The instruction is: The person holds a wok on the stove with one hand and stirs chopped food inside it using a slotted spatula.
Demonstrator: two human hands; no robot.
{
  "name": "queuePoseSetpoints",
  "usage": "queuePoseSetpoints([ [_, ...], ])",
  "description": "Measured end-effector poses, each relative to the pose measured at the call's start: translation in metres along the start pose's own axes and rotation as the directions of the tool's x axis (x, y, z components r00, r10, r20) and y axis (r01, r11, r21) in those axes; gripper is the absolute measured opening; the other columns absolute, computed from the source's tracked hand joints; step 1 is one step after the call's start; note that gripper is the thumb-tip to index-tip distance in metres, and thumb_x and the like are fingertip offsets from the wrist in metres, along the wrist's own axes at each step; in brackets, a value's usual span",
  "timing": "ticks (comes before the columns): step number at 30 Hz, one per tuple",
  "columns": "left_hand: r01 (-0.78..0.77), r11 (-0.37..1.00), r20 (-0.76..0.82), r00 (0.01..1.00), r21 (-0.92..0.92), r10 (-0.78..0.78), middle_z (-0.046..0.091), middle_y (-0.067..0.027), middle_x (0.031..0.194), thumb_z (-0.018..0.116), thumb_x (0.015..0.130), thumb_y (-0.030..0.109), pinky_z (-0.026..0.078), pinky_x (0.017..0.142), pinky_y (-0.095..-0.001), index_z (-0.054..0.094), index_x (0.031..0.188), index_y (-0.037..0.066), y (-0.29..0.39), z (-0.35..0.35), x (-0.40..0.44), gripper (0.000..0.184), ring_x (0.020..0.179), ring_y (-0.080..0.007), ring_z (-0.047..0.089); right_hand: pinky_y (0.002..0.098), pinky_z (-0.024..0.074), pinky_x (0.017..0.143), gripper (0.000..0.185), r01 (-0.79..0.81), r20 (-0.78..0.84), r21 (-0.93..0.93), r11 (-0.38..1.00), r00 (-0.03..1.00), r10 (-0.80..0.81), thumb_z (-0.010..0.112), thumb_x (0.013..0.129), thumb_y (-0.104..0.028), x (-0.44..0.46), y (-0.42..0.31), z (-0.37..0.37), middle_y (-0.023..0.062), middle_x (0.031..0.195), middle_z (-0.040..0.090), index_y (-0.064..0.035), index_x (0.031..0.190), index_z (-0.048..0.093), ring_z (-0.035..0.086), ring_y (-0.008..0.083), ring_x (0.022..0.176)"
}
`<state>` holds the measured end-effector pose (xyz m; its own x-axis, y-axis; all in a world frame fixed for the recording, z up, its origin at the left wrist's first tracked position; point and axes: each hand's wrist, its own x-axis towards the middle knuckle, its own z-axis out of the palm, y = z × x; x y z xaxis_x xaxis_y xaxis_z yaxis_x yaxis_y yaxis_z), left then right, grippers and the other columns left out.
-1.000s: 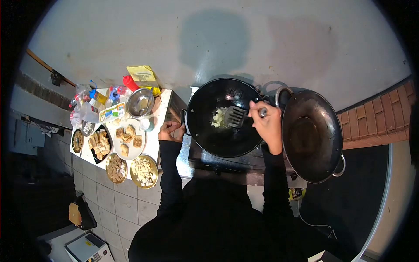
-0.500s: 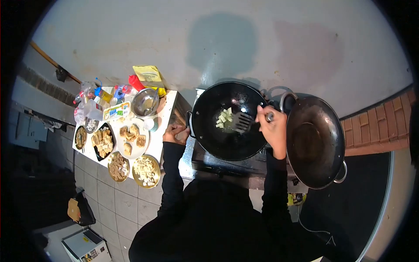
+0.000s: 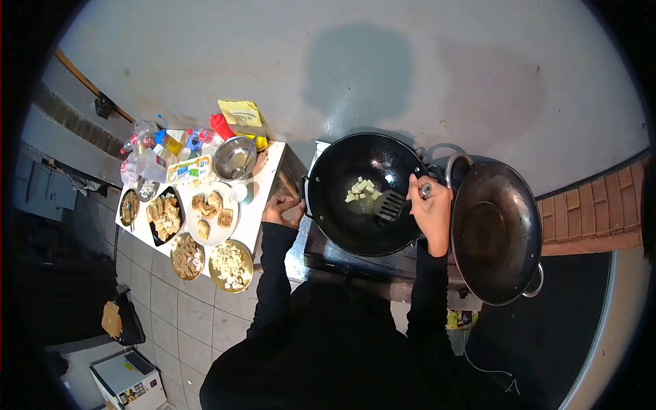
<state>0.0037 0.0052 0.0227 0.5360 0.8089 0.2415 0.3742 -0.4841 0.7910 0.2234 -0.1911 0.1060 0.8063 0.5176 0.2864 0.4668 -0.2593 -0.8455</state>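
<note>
A black wok (image 3: 342, 229) sits on the stove, with a small heap of pale cubes (image 3: 362, 189) in a little oil near its middle. My right hand (image 3: 432, 210) is closed around the handle of a slotted spatula (image 3: 390, 206), whose head rests low in the wok just right of the cubes. On the wok's left side, my left hand (image 3: 282, 209) has its fingers closed at the loop handle (image 3: 305, 196). Part of that grip is hidden from above.
A larger worn wok (image 3: 493, 232) stands close on the right. The white table (image 3: 272, 160) at left holds a steel bowl (image 3: 234, 158), a plate (image 3: 223, 236) of browned pieces, a brass-coloured bowl (image 3: 231, 265) of pale pieces, bottles and packets. A wall (image 3: 424, 75) rises behind the stove.
The spatula head has shifted slightly toward me and turned, beside the cubes. The cubes lie in a slightly different arrangement. My left hand stays at the wok handle; the whole view has shifted a little.
</note>
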Motion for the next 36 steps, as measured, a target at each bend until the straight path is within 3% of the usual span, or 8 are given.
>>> queuePoseSetpoints([
  [8, -0.034, 0.998, -0.031, 0.999, 0.056, 0.035, 0.062, -0.0128, 0.093, 0.078, 0.075, 0.015, 0.052, 0.076, -0.0353, 0.076, 0.087, 0.002, 0.000, 0.003, -0.001, 0.018, 0.087, -0.0270, 0.063, 0.0256, 0.0399, 0.043, 0.034, -0.023, -0.015, 0.142, 0.990, 1.000, 0.026, 0.063, 0.093, -0.015, 0.002, -0.003, 0.004, 0.0065, 0.050, 0.056, 0.0010, 0.063, 0.058, 0.059, 0.0129, 0.043],
  [15, -0.036, 0.998, -0.029, 0.999, 0.049, 0.037, 0.062, -0.0140, 0.093, 0.078, 0.074, 0.015, 0.052, 0.078, -0.0360, 0.076, 0.087, 0.004, -0.002, 0.006, 0.001, 0.018, 0.088, -0.0282, 0.062, 0.0393, 0.0333, 0.047, 0.031, 0.048, 0.052, -0.057, 0.997, 0.998, -0.045, 0.065, 0.087, -0.010, -0.003, 0.011, 0.011, 0.0197, 0.055, 0.041, 0.0036, 0.064, 0.050, 0.040, 0.0390, 0.050],
  [19, -0.080, 0.993, -0.054, 0.995, 0.082, 0.085, 0.062, -0.0141, 0.093, 0.079, 0.073, 0.015, 0.051, 0.078, -0.0366, 0.076, 0.087, 0.004, 0.002, 0.004, 0.000, 0.018, 0.088, -0.0284, 0.062, 0.0373, 0.0312, 0.046, 0.031, 0.086, 0.002, 0.114, 0.990, 0.996, -0.087, 0.066, 0.086, -0.006, -0.004, 0.002, 0.017, 0.0175, 0.053, 0.039, 0.0035, 0.063, 0.048, 0.035, 0.0300, 0.044],
  [23, -0.114, 0.987, -0.055, 0.991, 0.111, 0.121, 0.061, -0.0148, 0.092, 0.078, 0.073, 0.014, 0.051, 0.078, -0.0362, 0.075, 0.087, 0.003, -0.003, 0.007, -0.001, 0.018, 0.088, -0.0289, 0.062, 0.0343, 0.0306, 0.045, 0.030, 0.044, 0.000, -0.030, 0.999, 0.999, -0.044, 0.065, 0.087, -0.007, -0.004, 0.008, 0.003, 0.0145, 0.050, 0.039, 0.0029, 0.063, 0.051, 0.033, 0.0206, 0.042],
  [26, -0.112, 0.989, -0.066, 0.991, 0.096, 0.119, 0.061, -0.0150, 0.092, 0.078, 0.072, 0.013, 0.052, 0.076, -0.0366, 0.075, 0.087, 0.002, -0.001, 0.007, -0.001, 0.018, 0.086, -0.0291, 0.062, 0.0341, 0.0359, 0.042, 0.030, -0.027, -0.003, 0.055, 0.998, 1.000, 0.027, 0.065, 0.088, -0.008, -0.010, 0.010, 0.018, 0.0152, 0.049, 0.043, 0.0033, 0.063, 0.052, 0.054, 0.0219, 0.040],
  [27, -0.106, 0.989, -0.068, 0.991, 0.102, 0.113, 0.061, -0.0150, 0.091, 0.078, 0.072, 0.012, 0.052, 0.076, -0.0366, 0.075, 0.087, 0.002, 0.000, 0.007, -0.001, 0.018, 0.086, -0.0291, 0.062, 0.0239, 0.0474, 0.042, 0.029, 0.023, 0.046, 0.031, 0.999, 0.999, -0.025, 0.063, 0.093, -0.009, -0.009, 0.010, 0.018, 0.0049, 0.057, 0.059, 0.0046, 0.067, 0.059, 0.056, 0.0077, 0.045],
  [33, -0.102, 0.992, -0.054, 0.993, 0.070, 0.106, 0.062, -0.0142, 0.092, 0.077, 0.073, 0.012, 0.051, 0.079, -0.0355, 0.075, 0.087, 0.001, 0.004, 0.003, -0.003, 0.018, 0.086, -0.0278, 0.063, 0.0277, 0.0449, 0.041, 0.030, -0.037, -0.051, 0.204, 0.978, 0.998, 0.048, 0.065, 0.090, -0.011, -0.010, -0.001, 0.002, 0.0081, 0.053, 0.057, 0.0031, 0.065, 0.057, 0.059, 0.0144, 0.044],
  [36, -0.093, 0.994, -0.058, 0.994, 0.051, 0.096, 0.063, -0.0144, 0.092, 0.078, 0.073, 0.013, 0.051, 0.079, -0.0357, 0.075, 0.087, 0.001, 0.004, 0.004, -0.003, 0.019, 0.086, -0.0279, 0.063, 0.0320, 0.0338, 0.041, 0.031, 0.038, -0.034, -0.075, 0.996, 0.999, -0.040, 0.066, 0.090, -0.011, -0.013, 0.014, 0.006, 0.0119, 0.048, 0.046, 0.0012, 0.063, 0.055, 0.059, 0.0177, 0.043],
])
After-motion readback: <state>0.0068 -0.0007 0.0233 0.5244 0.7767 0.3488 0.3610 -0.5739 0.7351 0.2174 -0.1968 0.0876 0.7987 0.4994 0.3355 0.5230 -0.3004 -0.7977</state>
